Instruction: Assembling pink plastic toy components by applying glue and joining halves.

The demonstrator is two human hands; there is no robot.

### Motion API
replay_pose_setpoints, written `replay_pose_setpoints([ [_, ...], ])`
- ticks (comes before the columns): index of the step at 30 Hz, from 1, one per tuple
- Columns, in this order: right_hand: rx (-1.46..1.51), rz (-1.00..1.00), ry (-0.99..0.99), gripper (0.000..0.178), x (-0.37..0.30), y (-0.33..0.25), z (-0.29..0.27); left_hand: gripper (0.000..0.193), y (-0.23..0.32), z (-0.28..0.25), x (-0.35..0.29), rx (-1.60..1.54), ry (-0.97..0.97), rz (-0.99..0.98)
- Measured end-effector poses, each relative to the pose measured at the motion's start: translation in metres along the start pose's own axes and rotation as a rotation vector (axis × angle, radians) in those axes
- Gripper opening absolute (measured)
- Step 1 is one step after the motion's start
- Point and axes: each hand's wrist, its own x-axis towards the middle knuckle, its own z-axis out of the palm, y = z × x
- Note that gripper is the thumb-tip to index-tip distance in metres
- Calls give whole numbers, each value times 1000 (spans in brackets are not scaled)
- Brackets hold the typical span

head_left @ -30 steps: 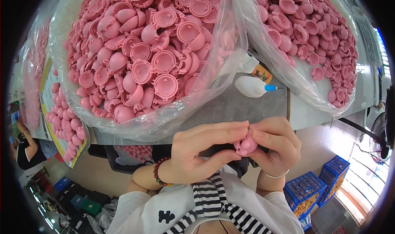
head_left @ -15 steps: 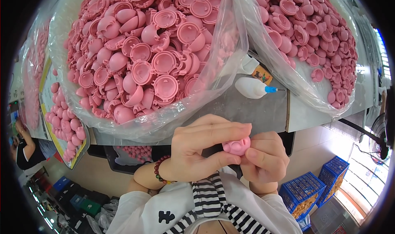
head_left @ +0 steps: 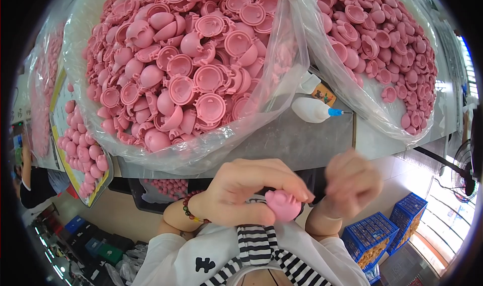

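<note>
My left hand [head_left: 251, 193] pinches a pink round plastic toy piece [head_left: 284, 206] between thumb and fingers, in front of my chest. Small raised bumps show on the top of this piece. My right hand [head_left: 352, 183] is lifted to the right, apart from the piece and smeared by motion, so its fingers cannot be read. Beyond the hands, a white squeeze bottle [head_left: 309, 110] with a blue needle tip lies on the grey table [head_left: 266, 145].
A large clear plastic bag [head_left: 221, 147] of pink half shells fills the far left; another bag [head_left: 375, 112] of smaller pink shells lies far right. Pink balls sit on a tray [head_left: 100, 193] at left. Blue crates [head_left: 370, 233] stand on the floor at right, near a fan [head_left: 460, 170].
My right hand has let go of the pink toy piece and moved right and slightly up. The left hand keeps the piece, now lower and turned.
</note>
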Motion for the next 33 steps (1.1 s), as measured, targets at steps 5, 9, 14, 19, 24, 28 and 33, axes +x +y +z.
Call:
replay_pose_setpoints([
  [5, -588, 195, 84, 49, 35, 12, 15, 45, -9, -3, -8, -419, 34, -293],
  [9, -803, 52, -58, 44, 33, 30, 11, 45, -5, 6, -7, -552, 18, -276],
  [14, -343, 246, 168, 21, 15, 8, 11, 46, -4, -5, -13, -430, 62, -243],
  [19, -288, 263, 185, 32, 8, 9, 8, 30, 14, -6, -14, -133, -5, 0],
  [24, -234, 254, 254, 38, 0, 7, 2, 11, 76, -37, -44, 1535, 355, 537],
  [28, -279, 234, 148, 38, 1, 6, 0, 29, 125, -107, -75, 1717, 1150, 307],
  [33, -334, 238, 158, 37, 0, 7, 6, 26, 125, -99, -55, 2054, 1130, 323],
])
